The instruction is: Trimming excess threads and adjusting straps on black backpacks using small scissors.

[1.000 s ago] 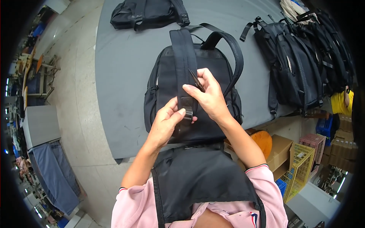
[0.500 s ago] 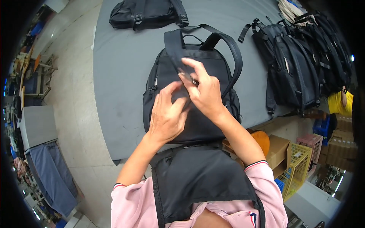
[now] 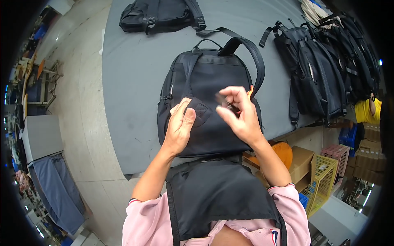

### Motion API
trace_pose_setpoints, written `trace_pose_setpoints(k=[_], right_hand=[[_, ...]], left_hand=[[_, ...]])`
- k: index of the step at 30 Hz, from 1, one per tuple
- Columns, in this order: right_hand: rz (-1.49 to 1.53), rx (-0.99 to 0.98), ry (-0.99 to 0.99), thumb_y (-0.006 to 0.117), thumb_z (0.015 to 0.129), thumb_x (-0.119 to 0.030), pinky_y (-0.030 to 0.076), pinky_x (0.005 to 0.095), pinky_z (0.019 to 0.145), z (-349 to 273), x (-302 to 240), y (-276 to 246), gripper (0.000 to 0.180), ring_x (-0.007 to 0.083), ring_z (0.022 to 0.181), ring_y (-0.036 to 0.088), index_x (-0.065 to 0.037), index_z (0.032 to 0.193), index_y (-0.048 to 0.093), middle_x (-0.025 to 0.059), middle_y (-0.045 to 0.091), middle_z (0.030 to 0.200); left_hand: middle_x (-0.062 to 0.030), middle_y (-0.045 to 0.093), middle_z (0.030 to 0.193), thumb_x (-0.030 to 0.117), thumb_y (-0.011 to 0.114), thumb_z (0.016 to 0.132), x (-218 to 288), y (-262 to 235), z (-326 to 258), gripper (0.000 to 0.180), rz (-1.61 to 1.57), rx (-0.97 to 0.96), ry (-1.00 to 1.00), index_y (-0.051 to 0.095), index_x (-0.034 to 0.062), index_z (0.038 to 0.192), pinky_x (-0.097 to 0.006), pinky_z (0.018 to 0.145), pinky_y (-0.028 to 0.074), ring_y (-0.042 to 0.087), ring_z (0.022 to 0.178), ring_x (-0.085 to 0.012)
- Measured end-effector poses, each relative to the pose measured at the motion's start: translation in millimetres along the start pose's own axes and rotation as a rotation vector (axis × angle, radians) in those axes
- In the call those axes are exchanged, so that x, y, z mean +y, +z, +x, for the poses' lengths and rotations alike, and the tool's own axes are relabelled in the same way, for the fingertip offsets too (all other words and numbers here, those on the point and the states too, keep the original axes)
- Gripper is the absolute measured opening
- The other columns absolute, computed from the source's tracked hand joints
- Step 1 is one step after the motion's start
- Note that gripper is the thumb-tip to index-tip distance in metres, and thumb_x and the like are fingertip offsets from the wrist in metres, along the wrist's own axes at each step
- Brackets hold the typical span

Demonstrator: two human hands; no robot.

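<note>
A black backpack (image 3: 221, 82) lies in front of me with its straps upward and its top handle away from me. My left hand (image 3: 177, 129) grips the end of its left shoulder strap (image 3: 191, 69), the thumb beside a stitched patch (image 3: 200, 111). Just to the right, my right hand (image 3: 243, 117) is closed around a small dark tool (image 3: 232, 107), blurred and mostly covered by the fingers. An orange bit shows by its fingers. The right shoulder strap (image 3: 257, 61) arches loosely over the bag's side.
The backpack rests on a grey-covered table (image 3: 135, 98). Another black backpack (image 3: 164, 18) lies at the far left, and several black backpacks (image 3: 314, 74) are grouped on the right. Below the right edge stand a cardboard box (image 3: 301, 158) and a yellow crate (image 3: 322, 176).
My hands have moved apart. The left hand now holds the strap end, and the left strap has swung down across the bag. My right hand has shifted right with the small tool.
</note>
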State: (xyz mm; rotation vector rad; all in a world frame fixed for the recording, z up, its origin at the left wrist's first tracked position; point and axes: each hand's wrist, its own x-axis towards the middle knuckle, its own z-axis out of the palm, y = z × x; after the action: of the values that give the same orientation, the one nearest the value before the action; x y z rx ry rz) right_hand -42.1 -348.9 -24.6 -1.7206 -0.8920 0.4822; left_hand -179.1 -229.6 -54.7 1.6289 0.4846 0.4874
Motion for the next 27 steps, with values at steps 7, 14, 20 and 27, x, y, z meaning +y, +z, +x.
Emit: trace_pose_setpoints(k=[7,14,20,27], right_hand=[[-0.159,-0.165,-0.142,0.066,0.072,0.003,0.044,0.0262,0.058,-0.3,-7.7,-14.5,0.02,0.0158,0.063,0.054,-0.001,0.091,0.062,0.0078,0.058,0.083],[-0.311,-0.127,-0.342,0.066,0.073,0.002,0.042,0.0235,0.054,-0.8,2.5,-16.0,0.017,0.0131,0.063,0.054,0.001,0.09,0.063,0.0071,0.058,0.079],[-0.161,-0.16,-0.215,0.067,0.073,0.001,0.042,0.0232,0.054,-1.2,-2.2,-15.6,0.018,0.013,0.063,0.053,0.002,0.091,0.063,0.0071,0.058,0.078],[-0.28,-0.092,-0.343,0.068,0.071,0.001,0.042,0.0251,0.051,-3.8,-0.2,-13.3,0.018,0.0156,0.058,0.052,0.001,0.089,0.063,0.0071,0.058,0.074]], left_hand=[[-0.0133,0.051,0.111,0.041,0.039,0.097,-3.0,5.0,-9.2,0.05,0.078,0.073,0.016,0.05,-0.0055,0.112,-0.035,0.098,0.026,0.04,0.104,-0.0281],[-0.0156,0.05,0.115,0.041,0.039,0.097,-0.3,1.1,-6.8,0.052,0.056,0.012,-0.013,0.049,-0.0067,0.114,-0.035,0.101,0.024,0.04,0.108,-0.0295],[-0.0129,0.052,0.108,0.039,0.037,0.098,-4.4,2.7,-8.5,0.05,0.05,0.052,0.003,0.049,-0.007,0.113,-0.034,0.099,0.026,0.044,0.103,-0.0264],[-0.009,0.05,0.095,0.038,0.036,0.098,-2.9,2.1,-5.4,0.046,0.001,0.001,0.026,0.05,-0.0049,0.105,-0.032,0.092,0.029,0.044,0.092,-0.023]])
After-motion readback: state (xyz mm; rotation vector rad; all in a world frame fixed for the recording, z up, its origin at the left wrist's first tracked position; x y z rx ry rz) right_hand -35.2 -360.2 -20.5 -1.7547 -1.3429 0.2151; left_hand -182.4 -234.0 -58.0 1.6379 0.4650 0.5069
